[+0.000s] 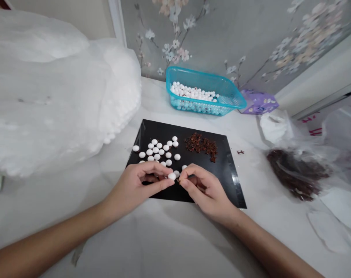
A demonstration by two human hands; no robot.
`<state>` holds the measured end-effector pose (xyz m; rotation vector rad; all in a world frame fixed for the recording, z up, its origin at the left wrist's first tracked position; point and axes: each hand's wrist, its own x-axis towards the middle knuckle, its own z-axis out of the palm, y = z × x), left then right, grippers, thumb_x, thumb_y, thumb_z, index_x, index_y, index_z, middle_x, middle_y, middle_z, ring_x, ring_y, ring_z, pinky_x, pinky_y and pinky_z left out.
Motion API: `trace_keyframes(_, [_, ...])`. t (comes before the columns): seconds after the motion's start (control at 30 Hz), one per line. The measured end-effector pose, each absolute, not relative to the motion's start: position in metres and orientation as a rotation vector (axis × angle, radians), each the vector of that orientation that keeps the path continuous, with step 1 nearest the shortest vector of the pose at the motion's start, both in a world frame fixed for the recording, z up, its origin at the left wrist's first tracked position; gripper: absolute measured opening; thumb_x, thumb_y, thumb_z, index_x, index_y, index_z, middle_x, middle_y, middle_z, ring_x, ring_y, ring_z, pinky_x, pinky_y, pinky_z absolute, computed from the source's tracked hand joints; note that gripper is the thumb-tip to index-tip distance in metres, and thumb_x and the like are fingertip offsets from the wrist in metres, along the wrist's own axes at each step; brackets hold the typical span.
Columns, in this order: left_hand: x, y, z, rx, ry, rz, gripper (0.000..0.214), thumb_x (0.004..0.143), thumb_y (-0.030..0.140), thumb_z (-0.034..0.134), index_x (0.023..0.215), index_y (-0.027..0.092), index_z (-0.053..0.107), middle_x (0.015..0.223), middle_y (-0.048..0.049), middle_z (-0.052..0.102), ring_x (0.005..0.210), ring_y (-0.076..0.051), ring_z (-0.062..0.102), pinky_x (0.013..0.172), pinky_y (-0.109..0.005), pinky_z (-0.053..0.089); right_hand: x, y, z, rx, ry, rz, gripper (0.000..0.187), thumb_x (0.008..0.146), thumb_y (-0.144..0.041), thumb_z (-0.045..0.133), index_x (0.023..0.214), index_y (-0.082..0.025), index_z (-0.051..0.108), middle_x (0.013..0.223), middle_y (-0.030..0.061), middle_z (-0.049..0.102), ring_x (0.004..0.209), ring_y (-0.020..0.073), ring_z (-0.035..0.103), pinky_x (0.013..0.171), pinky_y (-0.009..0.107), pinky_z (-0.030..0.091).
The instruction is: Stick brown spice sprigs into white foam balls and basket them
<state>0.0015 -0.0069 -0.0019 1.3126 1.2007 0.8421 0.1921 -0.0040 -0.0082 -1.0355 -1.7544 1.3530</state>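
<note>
My left hand (140, 184) pinches a white bead (172, 176) between thumb and fingertips over the near part of a black mat (230, 170). Close beside it, my right hand (204, 188) is closed in a pinch on a tiny dark piece at the bead's right side. Several loose white beads (159, 150) lie on the mat's left half. A small pile of brown star-shaped pieces (201, 144) lies on its right half.
A turquoise basket (233, 102) holding white beads stands at the back. A big clear bag of white beads (56, 96) fills the left. A plastic bag of brown pieces (297, 173) lies at the right, a purple packet (259, 102) behind it.
</note>
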Motion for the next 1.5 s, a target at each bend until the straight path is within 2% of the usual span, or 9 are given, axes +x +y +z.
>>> trace_keyframes(0.37, [0.000,-0.011,-0.001,1.355,1.220,0.822,0.012,0.069,0.031,0.071,0.077,0.023,0.070,0.075,0.0035,0.070,0.068,-0.007,0.064,0.062,-0.011,0.051,0.192,-0.004,-0.011,-1.029,-1.815,1.294,0.010,0.086,-0.027,0.052,0.080,-0.019,0.054,0.074,-0.0011,0.048,0.054,0.0058,0.040,0.047,0.020,0.033])
trace_keyframes(0.73, [0.001,-0.011,0.002,1.329,1.207,0.791,0.014,0.066,0.031,0.073,0.077,0.022,0.072,0.076,0.0010,0.073,0.071,-0.013,0.068,0.066,-0.020,0.056,0.193,-0.007,-0.015,-1.026,-1.765,1.400,0.014,0.085,-0.030,0.054,0.078,-0.019,0.048,0.070,-0.0020,0.046,0.056,0.0073,0.041,0.049,0.022,0.033])
trace_keyframes(0.93, [0.000,-0.011,0.002,1.333,1.213,0.748,0.014,0.065,0.032,0.072,0.074,0.021,0.072,0.075,-0.0001,0.073,0.069,-0.015,0.068,0.063,-0.021,0.056,0.192,-0.006,-0.015,-1.028,-1.766,1.418,0.016,0.083,-0.030,0.057,0.075,-0.020,0.048,0.068,-0.0024,0.048,0.056,0.0078,0.042,0.049,0.021,0.034])
trace_keyframes(1.13, [-0.002,-0.008,0.006,1.501,1.224,0.713,0.017,0.070,0.035,0.068,0.081,0.021,0.070,0.075,0.0008,0.071,0.067,-0.012,0.065,0.063,-0.020,0.053,0.192,-0.007,-0.012,-1.088,-1.741,1.407,0.015,0.082,-0.030,0.057,0.077,-0.019,0.049,0.061,-0.0046,0.046,0.048,0.0059,0.036,0.045,0.021,0.029])
trace_keyframes(1.23, [-0.014,0.000,0.012,1.771,1.297,0.774,0.015,0.073,0.035,0.065,0.081,0.022,0.068,0.077,0.0019,0.070,0.065,-0.010,0.061,0.062,-0.019,0.049,0.198,0.001,-0.011,-1.210,-1.725,1.272,0.017,0.080,-0.033,0.059,0.078,-0.019,0.050,0.058,-0.0053,0.045,0.046,0.0056,0.035,0.043,0.020,0.028])
trace_keyframes(1.37, [-0.041,0.018,0.013,2.256,1.427,0.834,0.012,0.076,0.032,0.060,0.083,0.025,0.065,0.078,0.0020,0.067,0.069,-0.012,0.057,0.065,-0.023,0.044,0.213,0.019,-0.014,-1.524,-1.644,0.765,0.017,0.078,-0.034,0.059,0.079,-0.018,0.053,0.070,-0.0015,0.049,0.050,0.0067,0.040,0.045,0.021,0.034])
trace_keyframes(1.5, [-0.060,0.031,0.008,2.543,1.474,0.741,0.011,0.077,0.031,0.057,0.082,0.024,0.064,0.079,0.0013,0.067,0.079,-0.016,0.057,0.070,-0.025,0.042,0.225,0.028,-0.018,-1.729,-1.690,0.356,0.019,0.078,-0.033,0.057,0.086,-0.017,0.053,0.081,0.0033,0.052,0.050,0.0080,0.040,0.050,0.026,0.040])
